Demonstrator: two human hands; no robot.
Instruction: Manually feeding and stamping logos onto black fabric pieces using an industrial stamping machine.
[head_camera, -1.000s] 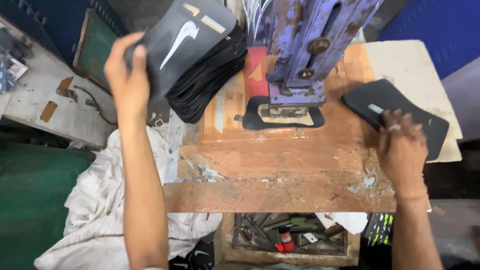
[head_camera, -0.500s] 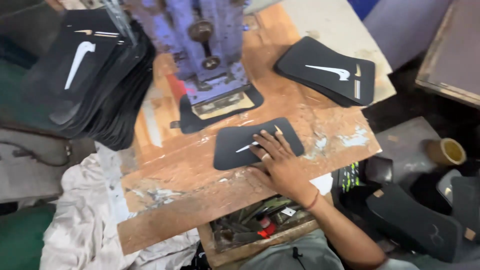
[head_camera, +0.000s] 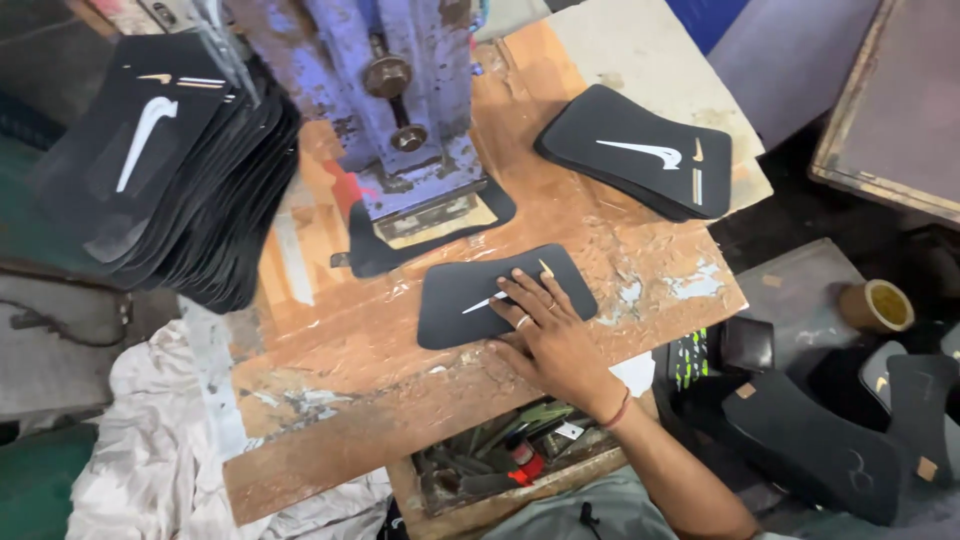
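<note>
The right hand (head_camera: 548, 335) now presses flat, fingers spread, on 1 black foam piece (head_camera: 500, 295) lying on the worn wooden bench (head_camera: 400, 400) just in front of the blue press (head_camera: 400, 110). A second ago it rested on the right-side stack (head_camera: 640, 150) (so a piece has been brought over). The left hand is out of view.

Matt black foam-like piece (head_camera: 500, 295) under right hand (head_camera: 550, 335); worn wooden table (head_camera: 400, 400), film wrinkled glossy; press (head_camera: 400, 100) chipped purple-painted metal; crumpled white cloth (head_camera: 140, 450) at left edge.
</note>
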